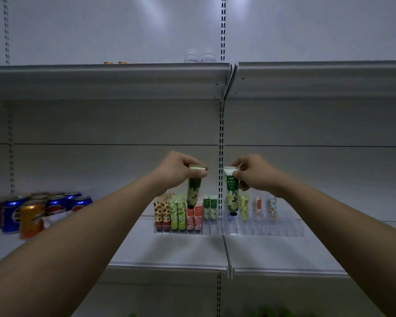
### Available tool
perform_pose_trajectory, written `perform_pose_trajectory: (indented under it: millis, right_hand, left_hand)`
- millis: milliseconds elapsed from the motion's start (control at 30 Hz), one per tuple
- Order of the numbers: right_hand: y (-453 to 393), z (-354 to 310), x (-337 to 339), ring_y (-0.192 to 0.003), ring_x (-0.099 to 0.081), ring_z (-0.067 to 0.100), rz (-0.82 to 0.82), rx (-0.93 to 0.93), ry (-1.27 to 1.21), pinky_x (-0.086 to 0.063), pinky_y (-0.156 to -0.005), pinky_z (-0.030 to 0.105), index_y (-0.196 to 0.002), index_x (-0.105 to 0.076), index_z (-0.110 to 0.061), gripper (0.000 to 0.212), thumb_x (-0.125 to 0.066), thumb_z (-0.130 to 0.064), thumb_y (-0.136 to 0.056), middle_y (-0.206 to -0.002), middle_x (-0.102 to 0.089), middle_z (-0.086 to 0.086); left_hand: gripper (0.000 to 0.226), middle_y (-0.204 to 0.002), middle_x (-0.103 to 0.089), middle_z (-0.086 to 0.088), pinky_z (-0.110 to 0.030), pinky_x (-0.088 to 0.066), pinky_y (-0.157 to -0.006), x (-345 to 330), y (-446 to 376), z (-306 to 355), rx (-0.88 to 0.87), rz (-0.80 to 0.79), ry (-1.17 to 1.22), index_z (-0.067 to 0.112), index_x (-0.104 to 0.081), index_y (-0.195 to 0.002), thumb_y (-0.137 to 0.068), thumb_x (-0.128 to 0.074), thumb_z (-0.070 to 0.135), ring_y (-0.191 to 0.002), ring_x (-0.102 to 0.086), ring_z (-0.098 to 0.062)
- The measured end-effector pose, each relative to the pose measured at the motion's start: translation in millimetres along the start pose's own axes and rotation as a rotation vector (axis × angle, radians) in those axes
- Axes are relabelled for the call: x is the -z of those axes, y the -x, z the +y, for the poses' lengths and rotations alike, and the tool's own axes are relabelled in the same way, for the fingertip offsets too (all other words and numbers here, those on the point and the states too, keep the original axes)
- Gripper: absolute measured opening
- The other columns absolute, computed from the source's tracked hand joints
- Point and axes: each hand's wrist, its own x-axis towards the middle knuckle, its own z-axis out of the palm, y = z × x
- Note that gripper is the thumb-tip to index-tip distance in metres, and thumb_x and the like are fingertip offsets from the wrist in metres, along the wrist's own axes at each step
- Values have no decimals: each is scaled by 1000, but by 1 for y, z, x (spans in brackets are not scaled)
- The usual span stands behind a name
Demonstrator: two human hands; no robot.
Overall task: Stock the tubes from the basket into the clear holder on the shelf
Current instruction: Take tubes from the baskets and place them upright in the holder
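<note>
from the head view i see both my arms reaching out to the shelf (272, 250). my left hand (177, 170) pinches the flat top end of a green tube (194, 191) with white flowers on it. the fingers are curled round that end, and the tube hangs cap down, a bit tilted, over the left part of the clear holder (261, 232). its dark cap is just above the red tubes (194, 217).

my right hand (255, 173) pinches the top of a lighter green tube (231, 193). the fingers grip it tight. this tube stands straight, cap down, and its cap looks low in a slot near the middle of the holder. i cannot tell if it touches the bottom.

the holder sits on the shelf, across the gap where two shelf boards meet. on its left side stand orange spotted tubes (161, 213), pale green tubes (177, 213), the red ones and two small green tubes (210, 208). on its right side stand a yellow-green tube (244, 207), a white and red tube (258, 207) and a flowery tube (272, 207), well apart from each other.

far left on the shelf are blue cans (55, 203) and an orange can (31, 219).

i do not see the basket.
</note>
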Motion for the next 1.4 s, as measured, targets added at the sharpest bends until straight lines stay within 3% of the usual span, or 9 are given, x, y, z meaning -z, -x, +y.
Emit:
perform_pose_trajectory:
  millis: [133,333,467,633,733,900,1100,1267,1400]
  right_hand:
    - [-31,16,-2,-71,-62,18,-6,-13,17,-54,-60,22,-116,-56,0,20,-51,-3,-97,-95,-63,18]
    - [-77,52,-23,-72,-67,22,21,-24,49,-60,-72,33,-104,-61,0,13,-55,-8,-96,-89,-67,18]
    - [-106,78,-39,-73,-71,23,55,-25,121,-60,-77,40,-103,-64,-4,12,-58,-12,-96,-86,-69,16]
    - [-139,105,-59,-83,-65,22,117,23,261,-57,-79,39,-104,-66,-11,12,-59,-15,-95,-89,-67,7]
    - [-156,118,-71,-81,-63,20,135,43,307,-51,-71,32,-103,-66,-12,11,-59,-14,-95,-85,-64,2]
    - [-178,137,-89,-87,-66,24,129,31,335,-56,-83,40,-102,-68,-9,12,-58,-8,-95,-94,-69,9]
    - [-194,150,-100,-91,-66,27,138,27,330,-55,-87,43,-104,-69,-5,15,-58,-5,-94,-101,-69,12]
    - [-204,147,-99,-91,-67,25,110,32,371,-56,-87,39,-103,-70,-4,14,-60,-4,-93,-101,-69,12]
    - [-208,147,-99,-89,-68,25,75,15,407,-56,-86,38,-100,-69,-5,12,-62,-3,-92,-96,-68,10]
  left_hand:
    - [12,-80,-68,3,-10,-41,-44,-13,-30,-19,5,73,-74,23,-69,-81,-75,-80,22,-63,-56,-6]
    - [6,-81,-72,-5,-20,-56,-60,-35,-76,-54,24,42,-116,12,-73,-87,-82,-73,14,-68,-64,-14]
    - [10,-80,-71,-5,-16,-55,-58,-52,-110,-81,55,62,-104,5,-74,-94,-85,-70,9,-67,-65,-14]
    - [7,-73,-70,-3,-26,-53,-59,-76,-144,-116,59,53,-206,10,-75,-90,-84,-73,13,-60,-59,-12]
    - [5,-71,-66,10,-19,-41,-57,-87,-159,-135,45,30,-318,18,-76,-87,-83,-74,20,-63,-56,-3]
    - [4,-73,-63,15,-16,-39,-60,-98,-181,-156,23,0,-441,18,-76,-85,-82,-76,20,-72,-58,0]
    - [1,-81,-68,7,-23,-49,-68,-101,-196,-167,50,-40,-509,18,-74,-83,-83,-73,18,-75,-61,-5]
    - [5,-72,-66,9,-19,-43,-55,-103,-202,-173,61,-109,-576,15,-76,-86,-81,-75,17,-66,-60,-5]
    - [7,-87,-72,4,-25,-50,-69,-110,-200,-181,57,-139,-638,17,-76,-87,-80,-77,20,-80,-64,-10]
